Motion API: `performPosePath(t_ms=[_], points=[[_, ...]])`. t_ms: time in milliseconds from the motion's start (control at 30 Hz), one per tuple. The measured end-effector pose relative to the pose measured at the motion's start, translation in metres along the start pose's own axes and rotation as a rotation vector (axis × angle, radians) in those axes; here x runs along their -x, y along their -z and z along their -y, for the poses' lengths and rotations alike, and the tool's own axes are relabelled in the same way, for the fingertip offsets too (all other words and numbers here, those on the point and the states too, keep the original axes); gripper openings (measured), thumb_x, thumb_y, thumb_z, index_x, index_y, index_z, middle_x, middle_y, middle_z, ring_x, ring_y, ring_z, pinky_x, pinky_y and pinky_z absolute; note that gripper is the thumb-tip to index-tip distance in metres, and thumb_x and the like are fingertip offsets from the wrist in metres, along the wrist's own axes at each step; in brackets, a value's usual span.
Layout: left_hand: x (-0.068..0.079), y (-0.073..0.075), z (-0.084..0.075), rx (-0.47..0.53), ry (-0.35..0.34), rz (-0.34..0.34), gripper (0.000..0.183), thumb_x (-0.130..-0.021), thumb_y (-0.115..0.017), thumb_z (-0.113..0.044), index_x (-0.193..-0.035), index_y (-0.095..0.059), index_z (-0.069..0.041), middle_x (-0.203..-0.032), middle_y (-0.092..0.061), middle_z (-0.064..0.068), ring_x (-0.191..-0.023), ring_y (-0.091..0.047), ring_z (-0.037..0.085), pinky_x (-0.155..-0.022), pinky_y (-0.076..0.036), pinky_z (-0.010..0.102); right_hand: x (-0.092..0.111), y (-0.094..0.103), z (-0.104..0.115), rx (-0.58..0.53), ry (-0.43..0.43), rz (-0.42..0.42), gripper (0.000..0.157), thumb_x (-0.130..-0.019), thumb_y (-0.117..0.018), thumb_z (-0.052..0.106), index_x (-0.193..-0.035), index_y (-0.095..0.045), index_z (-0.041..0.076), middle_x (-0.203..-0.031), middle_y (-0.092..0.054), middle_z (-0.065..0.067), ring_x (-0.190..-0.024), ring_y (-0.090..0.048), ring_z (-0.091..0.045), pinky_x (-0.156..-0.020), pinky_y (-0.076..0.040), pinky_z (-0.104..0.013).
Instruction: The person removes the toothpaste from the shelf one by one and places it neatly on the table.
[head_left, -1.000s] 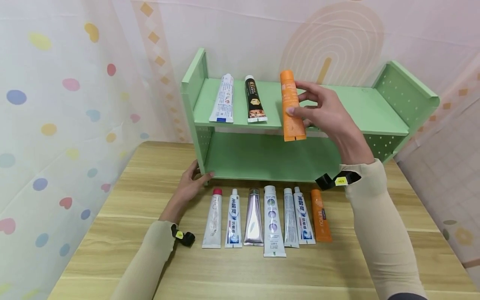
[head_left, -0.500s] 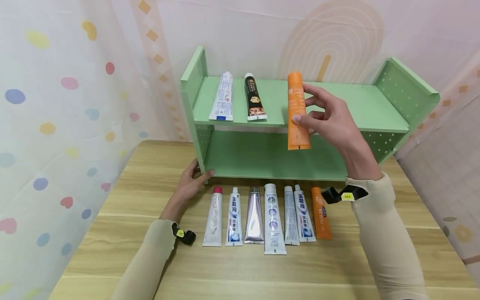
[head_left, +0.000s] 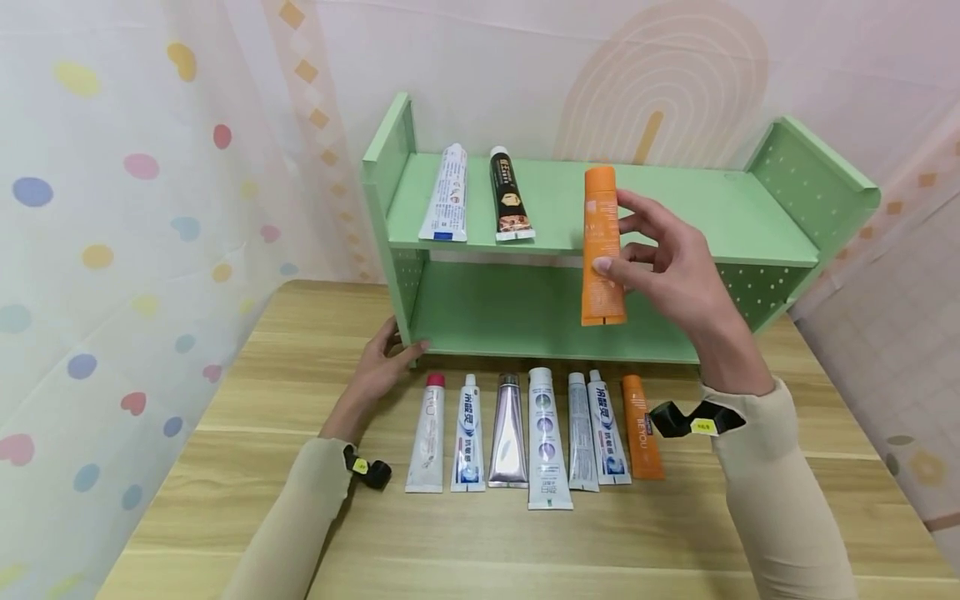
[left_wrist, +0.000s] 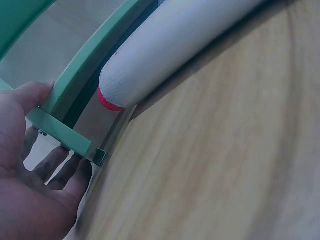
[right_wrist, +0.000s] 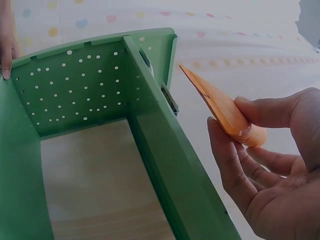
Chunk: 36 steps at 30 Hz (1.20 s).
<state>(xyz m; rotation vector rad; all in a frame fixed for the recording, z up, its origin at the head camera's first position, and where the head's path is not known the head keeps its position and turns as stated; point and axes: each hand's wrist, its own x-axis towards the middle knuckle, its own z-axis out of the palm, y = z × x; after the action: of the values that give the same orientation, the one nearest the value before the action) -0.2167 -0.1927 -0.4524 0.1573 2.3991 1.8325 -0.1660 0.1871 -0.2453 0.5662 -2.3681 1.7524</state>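
My right hand [head_left: 671,271] pinches an orange tube [head_left: 602,250] between thumb and fingers, cap end up, in front of the upper shelf's edge. In the right wrist view the tube [right_wrist: 220,107] is seen from its flat end, apart from the green shelf frame. My left hand [head_left: 377,367] grips the lower left corner of the green two-tier shelf [head_left: 555,312]. The left wrist view shows the thumb on one side of the shelf's corner [left_wrist: 62,131] and the fingers on the other. On the upper tier lie a white tube [head_left: 447,196] and a black tube [head_left: 510,196].
On the wooden table [head_left: 480,550] before the shelf lies a row of tubes: a red-capped white one [head_left: 426,437], a silver one [head_left: 509,433], a large white one [head_left: 547,442], an orange one [head_left: 642,429] and others. A patterned curtain [head_left: 187,167] hangs behind.
My right hand has drawn the orange tube down and slightly right, from over the upper shelf's edge to lower in front of it. The left hand stays at the shelf corner.
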Motion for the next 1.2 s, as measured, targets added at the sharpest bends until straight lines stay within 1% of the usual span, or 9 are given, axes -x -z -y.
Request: performPosePath(t_ms=[133, 200, 467, 633, 767, 933, 1033, 1100, 1200], points=[[-0.01, 0.001, 0.016, -0.011, -0.011, -0.013, 0.08, -0.1, -0.067, -0.028, -0.165, -0.021, -0.026, -0.163, -0.036, 0.02, -0.15, -0.035, 0.043, -0.122, -0.034, 0.062, 0.008, 0.001, -0.005, 0.009, 0.043, -0.001, 0.074, -0.093, -0.072, 0.001, -0.157, -0.042, 0.019, -0.122, -0.061, -0.002, -0.089, -0.068, -0.015, -0.072, -0.062, -0.021], [-0.011, 0.001, 0.02, -0.01, -0.021, -0.016, 0.08, -0.1, -0.068, -0.03, -0.165, -0.022, -0.029, -0.163, -0.037, 0.018, -0.15, -0.036, 0.043, -0.121, -0.036, 0.062, 0.012, 0.002, -0.008, 0.007, 0.066, -0.004, 0.073, -0.093, -0.072, 0.0, -0.157, -0.042, 0.018, -0.122, -0.062, -0.002, -0.091, -0.069, -0.014, -0.073, -0.062, -0.021], [-0.011, 0.002, 0.022, -0.005, -0.023, -0.006, 0.083, -0.098, -0.069, -0.034, -0.165, -0.02, -0.032, -0.164, -0.035, 0.019, -0.15, -0.036, 0.044, -0.118, -0.039, 0.062, 0.026, 0.004, -0.021, 0.023, 0.118, -0.024, 0.074, -0.091, -0.071, -0.006, -0.156, -0.043, 0.013, -0.119, -0.063, -0.001, -0.085, -0.069, -0.01, -0.071, -0.063, -0.019], [-0.011, 0.002, 0.022, -0.015, -0.021, -0.011, 0.082, -0.099, -0.069, -0.034, -0.164, -0.02, -0.034, -0.164, -0.036, 0.018, -0.15, -0.036, 0.042, -0.118, -0.04, 0.061, 0.035, 0.006, -0.027, 0.054, 0.139, -0.036, 0.075, -0.09, -0.071, -0.009, -0.156, -0.044, 0.013, -0.118, -0.066, 0.002, -0.085, -0.069, -0.008, -0.069, -0.062, -0.019], [-0.01, 0.002, 0.019, -0.019, -0.015, -0.009, 0.08, -0.1, -0.068, -0.031, -0.165, -0.02, -0.031, -0.164, -0.035, 0.019, -0.15, -0.036, 0.043, -0.119, -0.04, 0.061, 0.042, 0.008, -0.03, 0.031, 0.157, -0.039, 0.075, -0.088, -0.071, -0.012, -0.155, -0.045, 0.012, -0.118, -0.066, 0.001, -0.083, -0.068, -0.009, -0.066, -0.061, -0.018], [0.0, 0.0, -0.001, -0.017, -0.007, 0.002, 0.08, -0.101, -0.067, -0.026, -0.165, -0.02, -0.021, -0.163, -0.035, 0.021, -0.149, -0.036, 0.045, -0.118, -0.04, 0.061, 0.049, 0.012, -0.034, -0.01, 0.175, -0.035, 0.076, -0.087, -0.07, -0.016, -0.154, -0.046, 0.009, -0.118, -0.066, 0.0, -0.082, -0.068, -0.009, -0.064, -0.061, -0.019], [0.006, 0.0, -0.012, -0.021, -0.014, 0.004, 0.08, -0.101, -0.066, -0.025, -0.165, -0.02, -0.019, -0.163, -0.035, 0.023, -0.149, -0.036, 0.046, -0.118, -0.04, 0.061, 0.053, 0.015, -0.037, -0.009, 0.166, -0.029, 0.076, -0.087, -0.069, -0.016, -0.154, -0.045, 0.008, -0.119, -0.066, 0.0, -0.084, -0.069, -0.009, -0.064, -0.062, -0.019], [0.005, 0.0, -0.011, -0.009, -0.001, 0.003, 0.08, -0.101, -0.067, -0.025, -0.165, -0.02, -0.019, -0.161, -0.036, 0.025, -0.148, -0.037, 0.046, -0.119, -0.04, 0.06, 0.056, 0.017, -0.039, -0.004, 0.153, -0.025, 0.075, -0.088, -0.069, -0.015, -0.155, -0.045, 0.009, -0.121, -0.066, 0.001, -0.085, -0.069, -0.009, -0.065, -0.062, -0.019], [0.0, 0.0, -0.001, 0.015, 0.019, -0.004, 0.081, -0.1, -0.068, -0.026, -0.165, -0.02, -0.023, -0.16, -0.037, 0.024, -0.149, -0.038, 0.044, -0.119, -0.04, 0.058, 0.06, 0.02, -0.042, 0.001, 0.139, -0.026, 0.074, -0.088, -0.069, -0.014, -0.155, -0.045, 0.009, -0.124, -0.065, 0.001, -0.087, -0.069, -0.009, -0.067, -0.062, -0.018]])
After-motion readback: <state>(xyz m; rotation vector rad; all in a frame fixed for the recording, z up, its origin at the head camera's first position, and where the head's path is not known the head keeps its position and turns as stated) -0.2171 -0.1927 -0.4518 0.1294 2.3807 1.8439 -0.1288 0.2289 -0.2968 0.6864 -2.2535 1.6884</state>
